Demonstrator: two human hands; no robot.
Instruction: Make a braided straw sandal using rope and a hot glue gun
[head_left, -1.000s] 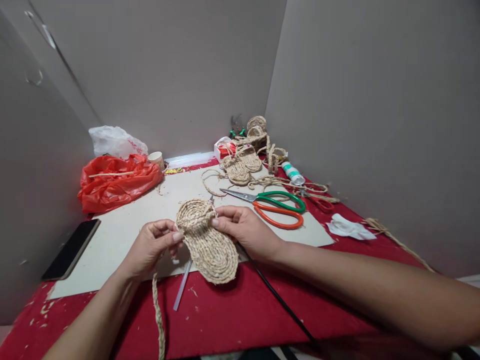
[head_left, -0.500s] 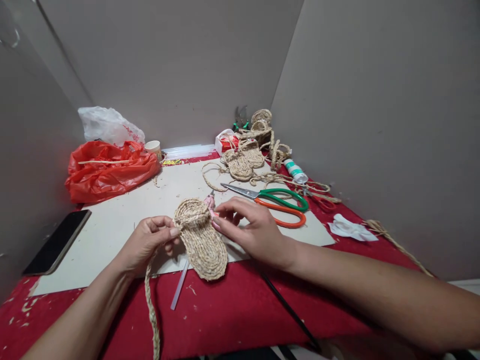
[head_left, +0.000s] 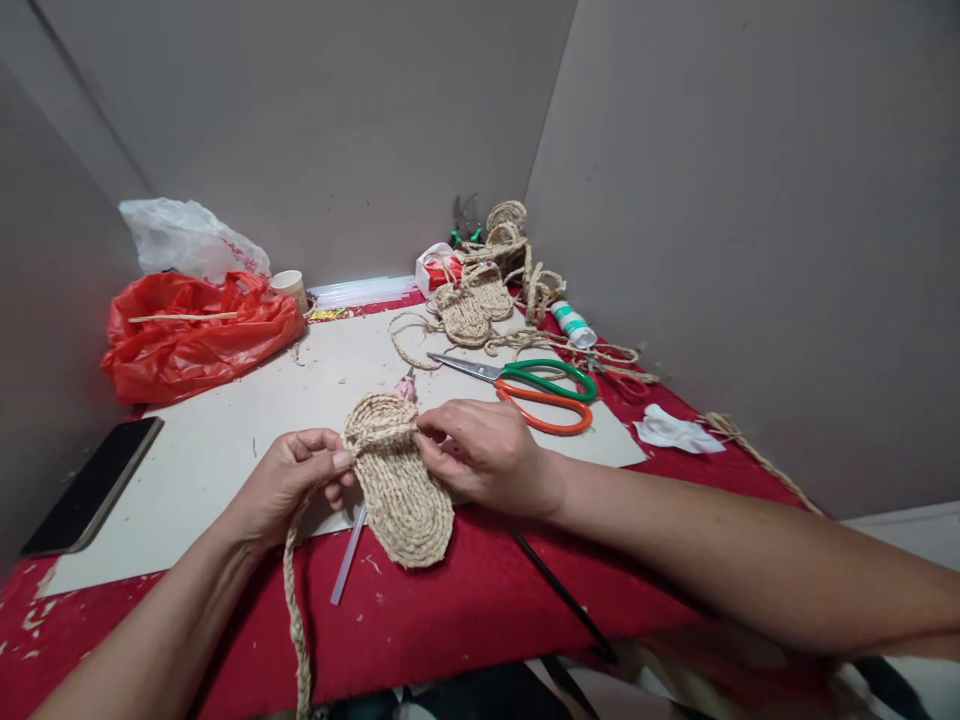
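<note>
A small woven straw slipper (head_left: 405, 500) hangs between my hands over the front edge of the white board, a braided strap crossing its upper part. My left hand (head_left: 304, 475) pinches the slipper's left edge where the strap meets it, and a braided cord (head_left: 297, 610) trails down from that hand. At the strap's right end, my right hand (head_left: 480, 450) has its thumb and forefinger closed on the edge. Behind the slipper lies a glue gun (head_left: 406, 386), mostly hidden, with a clear glue stick (head_left: 349, 560) protruding below.
Scissors (head_left: 517, 385) lie right of centre on the white board (head_left: 202, 470). Woven slippers (head_left: 469, 305) and cords stand behind them. A red bag (head_left: 195, 340), paper cup (head_left: 289, 288) and phone (head_left: 94, 485) are at the left, a crumpled tissue (head_left: 675, 430) at the right.
My right hand has moved from the glue gun onto the slipper's strap end. My left hand still holds the left edge. The whole view has shifted slightly.
</note>
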